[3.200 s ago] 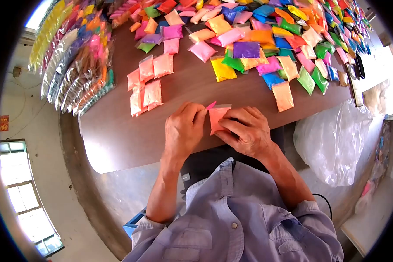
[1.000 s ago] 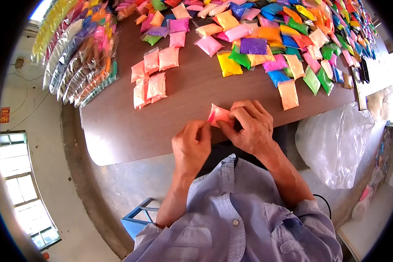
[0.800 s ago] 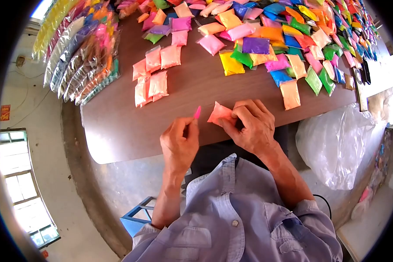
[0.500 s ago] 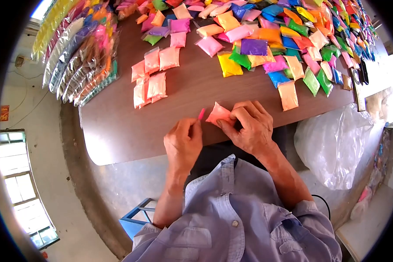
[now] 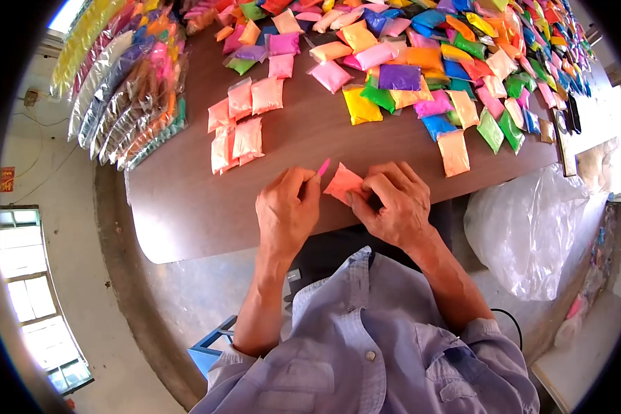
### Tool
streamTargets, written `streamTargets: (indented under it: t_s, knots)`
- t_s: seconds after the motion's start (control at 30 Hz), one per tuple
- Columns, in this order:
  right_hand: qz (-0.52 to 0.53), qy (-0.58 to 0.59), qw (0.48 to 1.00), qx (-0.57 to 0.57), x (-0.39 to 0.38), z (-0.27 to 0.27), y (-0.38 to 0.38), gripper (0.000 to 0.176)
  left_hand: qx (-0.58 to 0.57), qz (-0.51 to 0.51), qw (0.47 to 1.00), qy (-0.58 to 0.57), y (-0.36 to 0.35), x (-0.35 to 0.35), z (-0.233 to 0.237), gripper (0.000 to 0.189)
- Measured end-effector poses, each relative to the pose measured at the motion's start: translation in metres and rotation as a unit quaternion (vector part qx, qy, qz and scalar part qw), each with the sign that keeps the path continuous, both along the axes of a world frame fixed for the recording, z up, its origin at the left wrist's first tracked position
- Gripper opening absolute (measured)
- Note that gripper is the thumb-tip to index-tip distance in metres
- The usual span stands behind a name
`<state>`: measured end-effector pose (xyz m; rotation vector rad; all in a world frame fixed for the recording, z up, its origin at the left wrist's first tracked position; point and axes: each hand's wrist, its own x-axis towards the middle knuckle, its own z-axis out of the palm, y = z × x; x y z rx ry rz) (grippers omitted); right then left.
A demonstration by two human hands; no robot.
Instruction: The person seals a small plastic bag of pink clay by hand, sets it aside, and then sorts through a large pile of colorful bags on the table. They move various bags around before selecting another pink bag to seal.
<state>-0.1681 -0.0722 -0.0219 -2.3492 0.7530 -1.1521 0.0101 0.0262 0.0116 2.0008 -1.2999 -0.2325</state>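
Wearing a grey-blue shirt (image 5: 331,345), the person near me holds both hands over the close edge of the brown worktop (image 5: 186,221). The left hand (image 5: 286,207) is nearly closed, thumb and forefinger pinching a small bright-pink sliver (image 5: 324,167) that points towards one o'clock. The right hand (image 5: 397,200) is partly curled, its thumb and fingers gripping the edge of a coral packet (image 5: 343,183) that lies between the two hands, just beside the sliver's tip. Taking that packet as the dial's centre, clear plastic sheeting (image 5: 524,234) hangs between three and four o'clock. At ten sits a cluster of similar coral packets (image 5: 247,139), and beyond it, overhanging the corner, long clear bags (image 5: 117,103) of many colours. Out past one o'clock spreads a heap of multicoloured packets (image 5: 400,77), with a purple one towards its near side.
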Motion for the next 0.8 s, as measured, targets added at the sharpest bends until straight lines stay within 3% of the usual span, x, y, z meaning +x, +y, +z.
streamTargets:
  t_s: [0.1, 0.23, 0.47, 0.63, 0.8]
  knots:
    - [0.005, 0.003, 1.0, 0.007, -0.001, 0.0, 0.003, 0.027, -0.061, -0.047, 0.997, 0.004, 0.0, -0.016, 0.01, 0.003]
    - [0.009, -0.012, 1.0, 0.002, -0.001, 0.0, 0.001, 0.022, -0.004, -0.067, 0.996, -0.055, 0.001, -0.037, 0.005, 0.002]
    - [0.01, -0.004, 1.0, 0.018, -0.002, 0.001, 0.001, 0.019, -0.032, 0.02, 0.999, -0.011, 0.015, 0.003, -0.012, 0.005]
    - [-0.057, 0.073, 0.995, 0.033, -0.004, 0.015, 0.008, 0.023, -0.055, 0.043, 0.996, 0.062, 0.026, -0.001, -0.005, 0.009]
    - [-0.028, 0.067, 0.995, 0.067, -0.012, 0.014, 0.007, 0.022, -0.048, 0.068, 0.991, 0.102, 0.034, -0.002, -0.01, 0.008]
